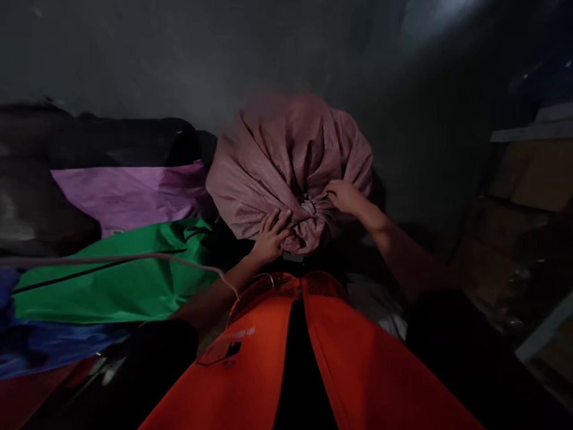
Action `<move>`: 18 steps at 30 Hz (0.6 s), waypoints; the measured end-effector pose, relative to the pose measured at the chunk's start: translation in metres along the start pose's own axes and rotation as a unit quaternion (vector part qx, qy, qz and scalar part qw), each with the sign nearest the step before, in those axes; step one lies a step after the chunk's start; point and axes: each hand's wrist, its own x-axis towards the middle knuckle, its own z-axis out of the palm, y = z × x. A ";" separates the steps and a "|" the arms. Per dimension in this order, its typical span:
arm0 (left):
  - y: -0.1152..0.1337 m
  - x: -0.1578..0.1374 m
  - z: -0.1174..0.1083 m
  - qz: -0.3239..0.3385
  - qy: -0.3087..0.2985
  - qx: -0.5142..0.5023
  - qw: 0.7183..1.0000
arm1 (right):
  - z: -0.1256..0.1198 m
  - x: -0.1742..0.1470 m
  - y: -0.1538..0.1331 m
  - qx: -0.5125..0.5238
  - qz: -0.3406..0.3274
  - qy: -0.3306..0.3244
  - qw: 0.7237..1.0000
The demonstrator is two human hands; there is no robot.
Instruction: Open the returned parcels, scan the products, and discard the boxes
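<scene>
A large, full pinkish-brown woven sack [286, 149] stands before me, its cloth gathered and twisted into a tied neck [308, 209] that faces me. My left hand [271, 237] lies against the sack's lower left front, fingers spread over the folds beside the neck. On the other side of the neck, my right hand [342, 196] is closed in a pinch on the gathered cloth. Whether a thin cord is also between those fingertips is too dark to make out.
Left of me lie a purple bag [138, 194], a green bag [111, 269] and blue cloth [58, 346], with dark bulky bags [129, 140] behind. A thin cord [134, 257] crosses the green bag. Cardboard boxes [532, 173] stand at right; a grey wall [156, 54] is behind.
</scene>
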 end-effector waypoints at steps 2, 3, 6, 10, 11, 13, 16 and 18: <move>0.001 0.000 -0.016 0.009 0.022 0.012 1.000 | -0.005 -0.003 -0.011 0.048 -0.027 0.033 0.998; 0.004 0.001 -0.026 0.020 0.028 0.019 0.999 | -0.009 -0.003 -0.017 0.076 -0.040 0.054 0.995; 0.016 0.014 -0.060 0.083 0.022 0.045 0.995 | -0.017 0.001 -0.037 0.162 -0.057 0.125 0.977; 0.030 0.041 -0.092 0.226 -0.031 0.072 0.971 | -0.008 0.025 -0.054 0.349 -0.013 0.179 0.920; 0.032 0.048 -0.096 0.254 -0.042 0.077 0.963 | -0.004 0.033 -0.055 0.400 0.010 0.181 0.898; 0.034 0.060 -0.099 0.284 -0.056 0.082 0.954 | 0.005 0.052 -0.053 0.456 0.057 0.191 0.867; 0.039 0.072 -0.092 0.253 -0.049 0.067 0.964 | 0.014 0.080 -0.038 0.394 0.164 0.243 0.871; 0.044 0.075 -0.081 0.199 -0.031 0.041 0.979 | 0.018 0.096 -0.024 0.322 0.239 0.269 0.876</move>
